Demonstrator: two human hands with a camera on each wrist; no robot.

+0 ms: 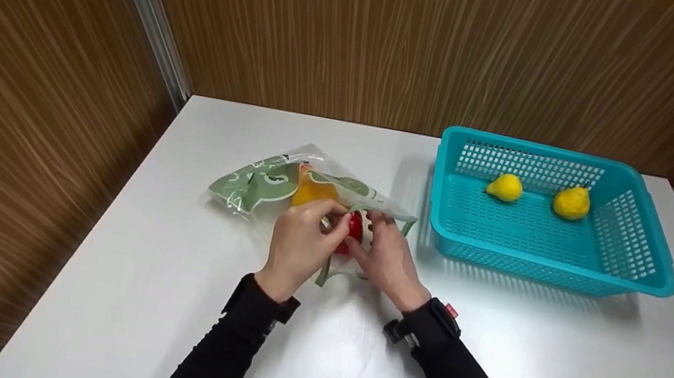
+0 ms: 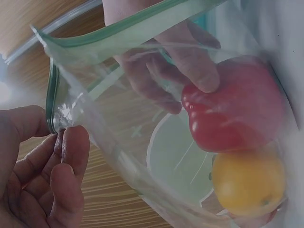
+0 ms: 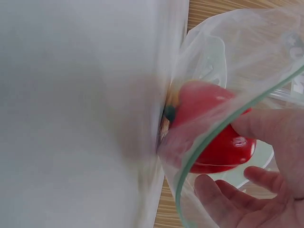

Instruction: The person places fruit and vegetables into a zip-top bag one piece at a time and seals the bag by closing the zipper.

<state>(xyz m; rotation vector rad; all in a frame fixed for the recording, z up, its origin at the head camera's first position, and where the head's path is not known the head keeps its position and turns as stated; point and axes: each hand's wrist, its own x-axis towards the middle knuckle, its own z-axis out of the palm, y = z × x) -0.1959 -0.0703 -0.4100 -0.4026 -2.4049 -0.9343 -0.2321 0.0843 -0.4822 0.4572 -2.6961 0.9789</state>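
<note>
A clear zip bag with green print (image 1: 270, 182) lies on the table, its green-edged mouth towards the person. My left hand (image 1: 304, 238) pinches the bag's rim between thumb and fingers, holding the mouth apart. My right hand (image 1: 390, 258) reaches into the mouth. Its thumb touches a glossy red bell pepper (image 3: 228, 147), while the other fingers are spread and stand apart from it in the right wrist view. Beside the pepper, inside the bag, sits a round yellow-orange fruit (image 2: 249, 183). A little red shows past that fruit, mostly hidden.
To the right stands a turquoise plastic basket (image 1: 541, 265) with perforated walls. It holds two yellow pears, one on the left (image 1: 505, 187) and one on the right (image 1: 572, 202). Wood-grain panels (image 1: 361, 37) rise behind and beside the white table (image 1: 155, 309).
</note>
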